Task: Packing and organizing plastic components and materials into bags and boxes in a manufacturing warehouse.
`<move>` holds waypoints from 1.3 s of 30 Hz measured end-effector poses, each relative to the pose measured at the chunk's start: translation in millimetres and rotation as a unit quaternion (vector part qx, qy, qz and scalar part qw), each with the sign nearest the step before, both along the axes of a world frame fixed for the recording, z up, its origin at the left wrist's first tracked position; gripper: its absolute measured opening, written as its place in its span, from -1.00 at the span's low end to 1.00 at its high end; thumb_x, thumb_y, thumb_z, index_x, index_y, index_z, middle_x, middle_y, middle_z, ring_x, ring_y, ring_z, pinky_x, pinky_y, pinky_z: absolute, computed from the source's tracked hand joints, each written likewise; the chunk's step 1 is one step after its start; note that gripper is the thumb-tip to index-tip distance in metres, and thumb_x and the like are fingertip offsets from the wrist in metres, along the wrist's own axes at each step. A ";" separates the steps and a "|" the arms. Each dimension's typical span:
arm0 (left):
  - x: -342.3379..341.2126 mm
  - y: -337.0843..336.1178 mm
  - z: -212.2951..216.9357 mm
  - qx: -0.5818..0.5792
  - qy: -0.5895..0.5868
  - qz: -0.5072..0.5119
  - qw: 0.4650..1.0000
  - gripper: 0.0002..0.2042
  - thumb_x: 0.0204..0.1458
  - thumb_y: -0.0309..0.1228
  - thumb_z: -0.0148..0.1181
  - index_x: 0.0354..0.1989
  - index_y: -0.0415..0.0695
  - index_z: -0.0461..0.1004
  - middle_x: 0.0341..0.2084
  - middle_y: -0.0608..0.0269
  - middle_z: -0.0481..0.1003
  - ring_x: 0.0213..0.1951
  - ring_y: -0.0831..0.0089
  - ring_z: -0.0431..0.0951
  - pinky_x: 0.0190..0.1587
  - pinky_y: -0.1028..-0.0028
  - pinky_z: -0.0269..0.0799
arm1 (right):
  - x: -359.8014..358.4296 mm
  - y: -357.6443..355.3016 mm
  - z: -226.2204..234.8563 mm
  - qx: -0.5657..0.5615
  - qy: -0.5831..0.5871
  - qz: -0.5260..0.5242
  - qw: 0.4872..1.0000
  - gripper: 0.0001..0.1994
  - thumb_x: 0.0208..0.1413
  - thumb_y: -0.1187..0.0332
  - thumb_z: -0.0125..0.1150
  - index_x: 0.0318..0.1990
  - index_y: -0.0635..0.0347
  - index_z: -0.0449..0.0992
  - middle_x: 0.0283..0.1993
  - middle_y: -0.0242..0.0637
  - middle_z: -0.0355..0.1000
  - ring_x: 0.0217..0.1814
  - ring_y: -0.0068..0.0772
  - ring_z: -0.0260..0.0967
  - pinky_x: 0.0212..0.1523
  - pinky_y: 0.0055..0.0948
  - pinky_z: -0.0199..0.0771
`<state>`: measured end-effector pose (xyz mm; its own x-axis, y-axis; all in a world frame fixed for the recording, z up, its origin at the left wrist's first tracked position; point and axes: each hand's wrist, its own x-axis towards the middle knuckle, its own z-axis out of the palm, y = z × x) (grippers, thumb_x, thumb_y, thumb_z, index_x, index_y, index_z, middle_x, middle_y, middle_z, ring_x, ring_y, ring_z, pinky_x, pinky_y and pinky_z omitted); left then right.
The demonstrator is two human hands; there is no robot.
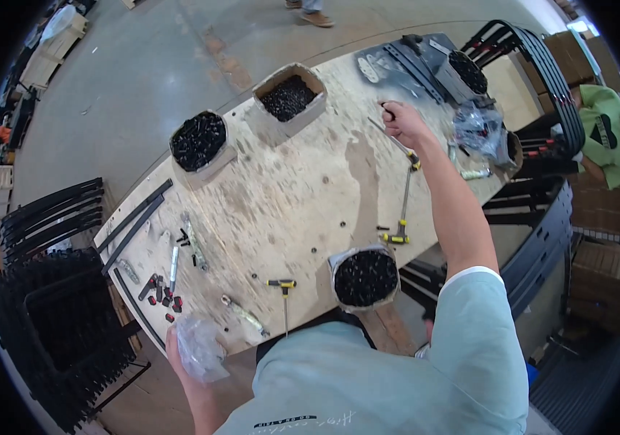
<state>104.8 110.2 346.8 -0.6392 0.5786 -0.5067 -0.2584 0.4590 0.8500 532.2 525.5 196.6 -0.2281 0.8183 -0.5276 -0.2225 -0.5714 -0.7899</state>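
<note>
At the table's near left edge, my left hand is closed round a crumpled clear plastic bag, which hides most of its fingers. My right arm reaches across the table, and my right hand is a fist above the far right part. A small dark piece shows at its fingers, too little to name. Below that fist lie T-handle keys with yellow and black grips, one key near the right edge. Another T-handle key lies near my body. Small black and red parts are scattered near the bag.
On the wooden table stand boxes of small black parts: a near box, a left box, a far box and a right box. Stacked black frames flank the left side. A person in green is at right.
</note>
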 end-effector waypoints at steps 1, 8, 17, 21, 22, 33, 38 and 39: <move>-3.9 5.0 -1.7 0.004 0.055 -0.058 0.997 -0.75 0.17 -0.20 -0.09 -0.31 -0.14 0.38 -0.50 0.31 0.40 -0.46 0.53 0.44 -0.40 0.51 0.39 | 7.7 -11.1 9.4 -0.001 -0.005 -0.008 1.000 -0.82 0.16 0.35 -0.12 -0.25 0.23 0.38 -0.62 -0.47 0.17 -0.72 -0.67 -0.06 -0.71 -0.61 -0.05; -19.0 29.4 -28.2 0.078 -0.167 0.001 0.983 -0.76 0.17 -0.21 -0.08 -0.32 -0.13 0.38 -0.50 0.30 0.41 -0.48 0.50 0.46 -0.40 0.48 0.42 | -77.0 -321.1 136.9 0.284 -0.357 0.114 0.883 -0.78 0.02 0.46 0.18 -0.15 0.29 0.43 -0.31 -0.11 0.44 -0.29 -0.29 0.45 -0.26 -0.42 0.45; -17.3 17.2 -2.0 0.083 -0.124 0.009 0.989 -0.81 0.18 -0.38 -0.09 -0.19 -0.21 0.40 -0.41 0.23 0.46 -0.36 0.44 0.51 -0.27 0.46 0.48 | -211.5 -363.3 88.6 0.252 -0.027 0.461 0.851 -0.74 0.09 0.29 0.12 -0.21 0.34 0.39 -0.29 0.01 0.43 -0.23 0.03 0.40 -0.22 -0.21 0.39; -62.5 -8.4 -22.4 0.104 -0.098 -0.015 0.990 -0.70 0.17 -0.22 -0.09 -0.19 -0.21 0.41 -0.36 0.17 0.47 -0.30 0.37 0.51 -0.24 0.40 0.45 | -218.0 -348.6 84.3 0.212 0.063 0.456 0.862 -0.73 0.08 0.27 0.12 -0.23 0.35 0.39 -0.35 0.01 0.44 -0.26 -0.02 0.42 -0.24 -0.21 0.38; -64.9 -4.9 -19.6 0.102 -0.109 0.007 0.989 -0.70 0.16 -0.22 -0.07 -0.18 -0.22 0.41 -0.35 0.18 0.47 -0.29 0.37 0.51 -0.22 0.41 0.44 | -218.1 -349.2 81.6 0.173 0.066 0.442 0.878 -0.73 0.07 0.28 0.14 -0.25 0.35 0.40 -0.35 -0.02 0.44 -0.29 -0.06 0.42 -0.26 -0.23 0.38; -95.8 1.5 -23.2 0.109 -0.112 -0.014 0.988 -0.70 0.18 -0.26 -0.11 -0.16 -0.26 0.41 -0.30 0.13 0.48 -0.25 0.30 0.50 -0.16 0.34 0.45 | -268.5 -350.2 78.8 0.329 0.098 0.506 0.791 -0.74 0.08 0.26 0.14 -0.25 0.32 0.37 -0.37 -0.07 0.44 -0.34 -0.02 0.38 -0.30 -0.18 0.34; -84.0 8.9 -21.9 0.092 -0.105 0.009 0.990 -0.67 0.18 -0.23 -0.14 -0.14 -0.26 0.41 -0.29 0.11 0.48 -0.24 0.27 0.50 -0.14 0.31 0.44 | -249.3 -341.9 82.9 0.280 0.061 0.485 0.826 -0.73 0.09 0.28 0.15 -0.20 0.34 0.38 -0.32 -0.09 0.45 -0.28 -0.12 0.43 -0.30 -0.23 0.39; -83.3 4.9 -24.1 0.092 -0.095 0.020 0.991 -0.68 0.18 -0.23 -0.12 -0.14 -0.25 0.41 -0.29 0.11 0.48 -0.24 0.27 0.50 -0.14 0.31 0.44 | -241.4 -343.8 82.7 0.281 0.060 0.487 0.825 -0.73 0.09 0.28 0.15 -0.20 0.34 0.38 -0.32 -0.09 0.45 -0.28 -0.12 0.43 -0.30 -0.23 0.39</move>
<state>21.6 115.1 322.6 -0.5659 0.6493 -0.5081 -0.4366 0.2867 0.8527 290.8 181.7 279.3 -0.9447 0.3236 -0.0528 0.0296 -0.0762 -0.9967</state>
